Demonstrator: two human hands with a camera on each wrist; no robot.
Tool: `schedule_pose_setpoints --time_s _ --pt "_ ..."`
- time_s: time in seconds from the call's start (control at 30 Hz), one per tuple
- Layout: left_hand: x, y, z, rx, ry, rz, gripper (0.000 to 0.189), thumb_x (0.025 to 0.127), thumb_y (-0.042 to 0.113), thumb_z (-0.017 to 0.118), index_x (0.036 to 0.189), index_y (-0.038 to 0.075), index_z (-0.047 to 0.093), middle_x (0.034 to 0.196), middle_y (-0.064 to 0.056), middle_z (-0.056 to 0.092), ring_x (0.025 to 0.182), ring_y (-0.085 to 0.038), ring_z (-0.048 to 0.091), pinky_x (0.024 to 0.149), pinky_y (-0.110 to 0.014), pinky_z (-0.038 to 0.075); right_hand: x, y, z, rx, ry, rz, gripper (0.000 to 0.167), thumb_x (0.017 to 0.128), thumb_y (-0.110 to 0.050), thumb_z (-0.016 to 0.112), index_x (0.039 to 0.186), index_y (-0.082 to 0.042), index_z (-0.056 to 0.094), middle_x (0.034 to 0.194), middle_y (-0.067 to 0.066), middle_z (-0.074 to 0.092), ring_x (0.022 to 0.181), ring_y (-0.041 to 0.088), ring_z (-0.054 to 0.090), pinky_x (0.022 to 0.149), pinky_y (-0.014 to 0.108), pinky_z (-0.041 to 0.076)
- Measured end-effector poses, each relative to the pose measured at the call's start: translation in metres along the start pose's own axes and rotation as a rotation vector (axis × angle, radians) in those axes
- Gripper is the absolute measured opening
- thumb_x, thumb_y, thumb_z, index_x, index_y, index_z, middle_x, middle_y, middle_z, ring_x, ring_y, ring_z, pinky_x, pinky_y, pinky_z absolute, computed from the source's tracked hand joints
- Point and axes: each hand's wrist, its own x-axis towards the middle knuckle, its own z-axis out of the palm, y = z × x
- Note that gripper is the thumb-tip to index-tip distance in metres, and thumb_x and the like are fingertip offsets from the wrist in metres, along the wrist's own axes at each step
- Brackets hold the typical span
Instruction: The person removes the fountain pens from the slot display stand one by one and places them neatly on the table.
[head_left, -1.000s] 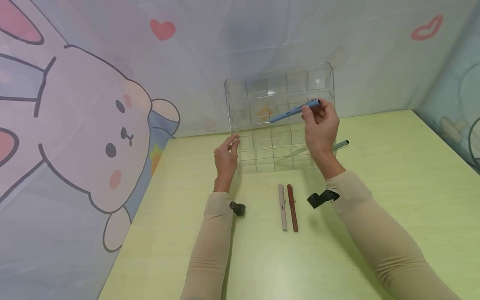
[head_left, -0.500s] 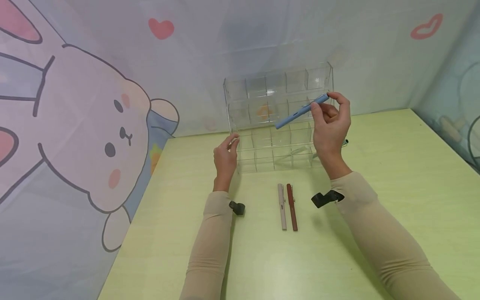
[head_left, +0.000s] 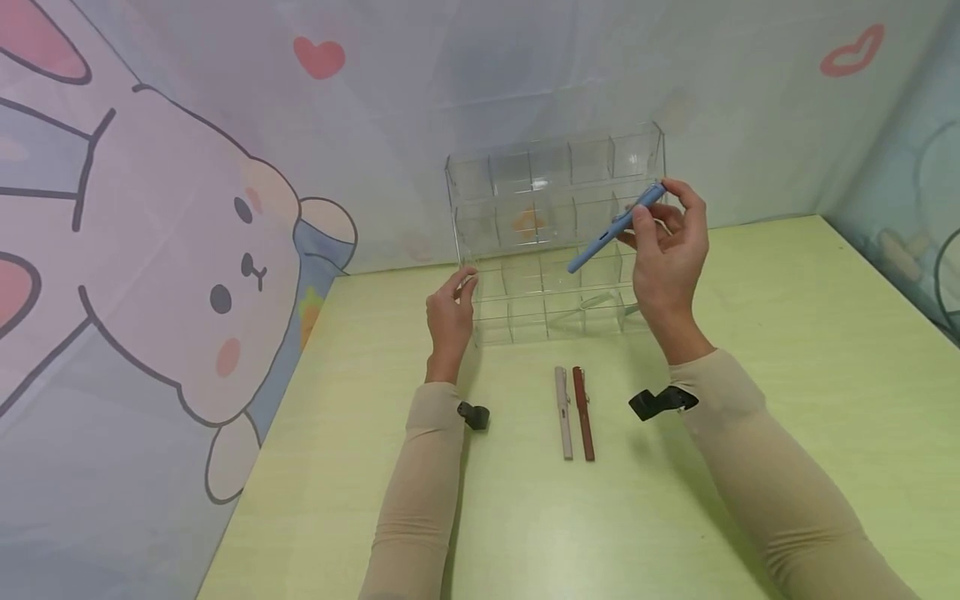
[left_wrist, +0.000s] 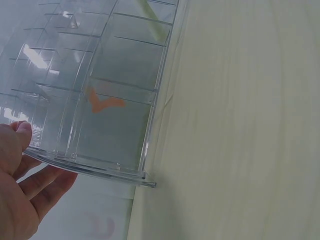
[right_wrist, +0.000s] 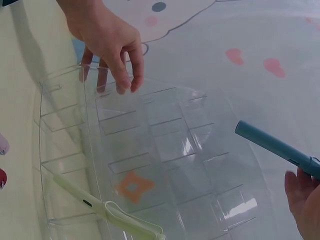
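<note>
Two views alone, head and right wrist, show the blue pen (head_left: 613, 230).

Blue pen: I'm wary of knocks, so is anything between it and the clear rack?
Nothing visible stands between the blue pen in the right hand and the clear rack. A green pen lies low in the rack, apart from the blue one.

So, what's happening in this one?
A person is handling pens at a clear rack. Their right hand holds a blue pen tilted in the air, while their left hand grips the rack's left side. A green pen already rests slanted low in the rack. A pale pen and a dark red pen lie side by side on the table in front.
</note>
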Motion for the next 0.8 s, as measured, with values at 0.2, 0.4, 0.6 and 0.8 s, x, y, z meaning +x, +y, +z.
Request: schedule_pose_setpoints --time_s 0.2,0.4,0.6,0.8 --pt "0.0 0.0 -0.001 -0.007 0.004 0.004 0.018 0.098 0.019 0.067 0.113 0.012 0.076 0.112 -0.007 0.074 0.096 -0.028 0.073 0.041 -0.027 0.026 -0.003 -0.005 -0.004 0.043 -0.033 0.024 0.036 0.098 0.0 0.061 0.133 -0.008 0.053 0.099 0.016 0.059 0.085 0.027 0.067 0.072 0.033 0.058" --pt "-0.002 -0.001 -0.001 -0.007 -0.002 -0.004 0.018 0.099 0.022 0.066 0.113 0.015 0.076 0.111 -0.006 0.074 0.098 -0.027 0.073 0.04 -0.025 0.024 -0.006 -0.012 -0.012 -0.045 -0.088 0.062 0.037 0.1 -0.004 0.059 0.136 -0.01 0.052 0.102 0.015 0.058 0.087 0.025 0.067 0.068 0.032 0.058" --pt "-0.001 0.0 -0.001 -0.005 0.01 0.008 0.016 0.098 0.016 0.067 0.112 0.014 0.076 0.111 -0.008 0.074 0.097 -0.029 0.073 0.04 -0.025 0.024 -0.008 -0.023 -0.022 -0.255 -0.187 0.141 0.037 0.105 -0.008 0.05 0.141 -0.014 0.045 0.107 0.013 0.056 0.091 0.024 0.066 0.066 0.03 0.058" --pt "-0.001 0.0 -0.002 -0.012 0.001 0.014 0.017 0.098 0.016 0.067 0.113 0.014 0.075 0.11 -0.007 0.074 0.097 -0.03 0.073 0.04 -0.025 0.023 -0.004 -0.032 -0.031 -0.387 -0.335 0.286 0.039 0.106 -0.002 0.043 0.143 -0.013 0.038 0.108 0.013 0.054 0.092 0.02 0.068 0.065 0.033 0.058"
